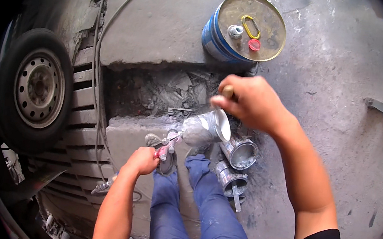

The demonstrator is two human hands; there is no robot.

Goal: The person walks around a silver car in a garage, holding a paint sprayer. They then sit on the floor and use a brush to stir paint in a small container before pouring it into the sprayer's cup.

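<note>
1. The left hand (145, 160) has its fingers wrapped round the reddish handle of a spray gun (167, 148); its grey cup (196, 128) hangs tilted in front of the shoes, white mouth facing right.
2. The right hand (254, 100) has its fingers curled closed on a wooden handle (227, 91) above that mouth; motion blur leaves unclear what the handle ends in, or whether it touches the cup.
3. Tilting the cup further could spill any contents; I cannot tell how full it is.
4. A hard knock from the right hand could twist the gun, since only the left hand visibly steadies it.
5. Two open cans (243, 154) (230, 175) stand just right of the legs, one with a flat stick (236, 199) jutting out; a step or elbow there could tip them.
6. The littered trench (143, 88) has a broken edge near the shoes, so footing is tight forward.
7. The drum (212, 44) limits reach ahead; the floor (333, 74) to the right offers wider room.
</note>
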